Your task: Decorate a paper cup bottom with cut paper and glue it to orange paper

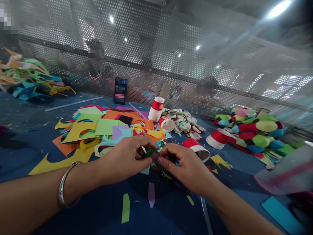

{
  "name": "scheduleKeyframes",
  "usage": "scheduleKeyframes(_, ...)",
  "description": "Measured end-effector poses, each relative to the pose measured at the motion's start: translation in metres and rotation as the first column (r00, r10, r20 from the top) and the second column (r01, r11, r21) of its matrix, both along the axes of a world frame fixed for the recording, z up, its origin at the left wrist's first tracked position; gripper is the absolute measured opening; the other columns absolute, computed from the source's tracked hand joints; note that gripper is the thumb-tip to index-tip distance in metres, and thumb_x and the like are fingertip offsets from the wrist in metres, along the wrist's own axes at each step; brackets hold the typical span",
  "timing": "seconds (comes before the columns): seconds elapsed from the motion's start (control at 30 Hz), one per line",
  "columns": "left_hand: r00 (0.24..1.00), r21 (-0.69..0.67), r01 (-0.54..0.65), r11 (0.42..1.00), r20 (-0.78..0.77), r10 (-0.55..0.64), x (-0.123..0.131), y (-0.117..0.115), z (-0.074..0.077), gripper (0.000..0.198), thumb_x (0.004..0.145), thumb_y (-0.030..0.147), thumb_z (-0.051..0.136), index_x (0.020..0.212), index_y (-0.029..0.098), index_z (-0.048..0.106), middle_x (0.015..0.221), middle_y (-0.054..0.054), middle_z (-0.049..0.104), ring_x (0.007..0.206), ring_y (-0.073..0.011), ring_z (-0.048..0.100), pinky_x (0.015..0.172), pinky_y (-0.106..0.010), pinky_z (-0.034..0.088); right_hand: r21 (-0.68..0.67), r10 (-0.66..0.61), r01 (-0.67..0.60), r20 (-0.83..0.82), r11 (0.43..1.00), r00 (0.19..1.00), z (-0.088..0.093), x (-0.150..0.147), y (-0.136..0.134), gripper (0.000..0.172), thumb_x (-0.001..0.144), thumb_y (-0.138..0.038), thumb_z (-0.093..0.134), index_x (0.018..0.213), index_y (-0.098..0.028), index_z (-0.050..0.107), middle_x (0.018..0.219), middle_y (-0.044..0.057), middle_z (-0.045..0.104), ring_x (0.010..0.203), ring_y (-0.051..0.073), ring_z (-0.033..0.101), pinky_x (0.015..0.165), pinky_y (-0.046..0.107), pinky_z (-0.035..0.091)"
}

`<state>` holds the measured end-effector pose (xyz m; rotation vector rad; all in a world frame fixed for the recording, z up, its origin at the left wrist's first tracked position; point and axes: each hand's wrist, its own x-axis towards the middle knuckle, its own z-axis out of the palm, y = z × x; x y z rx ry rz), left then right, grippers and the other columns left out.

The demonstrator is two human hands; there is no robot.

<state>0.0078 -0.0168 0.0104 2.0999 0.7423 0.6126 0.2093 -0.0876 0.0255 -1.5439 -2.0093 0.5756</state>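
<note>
My left hand, with a silver bangle at the wrist, is closed around a small dark green paper piece. Fingers and thumb of my right hand pinch a small purple paper piece that meets the green one; whether the two are joined I cannot tell. Below the hands a purple paper strip and a light green paper strip lie flat on the dark blue table. Something dark under my right hand is mostly hidden.
Coloured paper offcuts are heaped beyond my left hand. Red-and-white paper cups stand and lie around a pile of cut cup pieces. Patterned paper shapes sit at right, near a translucent container. A perforated screen rises behind.
</note>
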Motion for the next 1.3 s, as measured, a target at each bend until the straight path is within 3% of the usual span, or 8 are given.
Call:
scheduleKeyframes(0.23,1.000,0.035,0.020,0.999,0.012,-0.020,0.001,0.000,-0.002,0.022,0.084,0.026,0.060,0.105,0.025,0.066,0.082,0.002,0.068,0.068,-0.0122,0.059,0.061,-0.024,0.045,-0.013,0.006,-0.006,0.034,1.000,0.999,-0.001,0.000,0.000,0.016,0.093,-0.025,0.059,0.078,-0.020,0.058,0.073,-0.002,0.055,0.066,0.014,0.050,0.059,0.027,0.037)
scheduleKeyframes(0.67,1.000,0.011,0.013,1.000,-0.006,-0.013,0.002,-0.005,0.002,0.022,0.081,0.019,0.058,0.101,0.024,0.067,0.076,0.003,0.065,0.066,-0.0126,0.058,0.058,-0.023,0.043,0.001,0.028,-0.028,0.019,1.000,0.999,0.000,-0.003,-0.001,0.013,0.089,-0.017,0.060,0.076,-0.020,0.056,0.072,-0.003,0.054,0.066,0.013,0.050,0.058,0.025,0.037)
scheduleKeyframes(0.83,1.000,-0.027,0.020,0.999,-0.008,-0.021,0.002,-0.005,0.004,0.019,0.082,0.020,0.058,0.099,0.023,0.066,0.069,0.004,0.061,0.063,-0.0118,0.056,0.057,-0.023,0.041,0.014,0.034,-0.034,0.034,0.999,0.999,0.000,-0.001,-0.001,0.012,0.090,-0.019,0.060,0.078,-0.020,0.058,0.074,-0.002,0.055,0.066,0.013,0.050,0.059,0.026,0.036)
scheduleKeyframes(1.13,0.997,-0.157,0.063,0.986,0.059,-0.054,0.000,0.008,-0.005,0.022,0.084,0.029,0.063,0.104,0.021,0.060,0.077,0.002,0.062,0.068,-0.0126,0.056,0.061,-0.025,0.043,-0.011,0.022,-0.022,-0.006,1.000,1.000,0.002,0.000,-0.003,0.014,0.094,-0.032,0.059,0.087,-0.021,0.062,0.080,0.001,0.062,0.072,0.015,0.055,0.062,0.028,0.040)
scheduleKeyframes(1.3,0.998,-0.041,0.024,0.999,0.066,-0.021,-0.002,0.008,-0.003,0.009,0.085,0.025,0.061,0.093,0.021,0.062,0.075,0.003,0.061,0.066,-0.0112,0.055,0.059,-0.023,0.042,-0.027,0.014,-0.015,-0.055,1.000,0.998,0.004,0.001,-0.003,0.014,0.094,-0.034,0.060,0.093,-0.020,0.062,0.083,0.002,0.064,0.074,0.016,0.057,0.063,0.029,0.044)
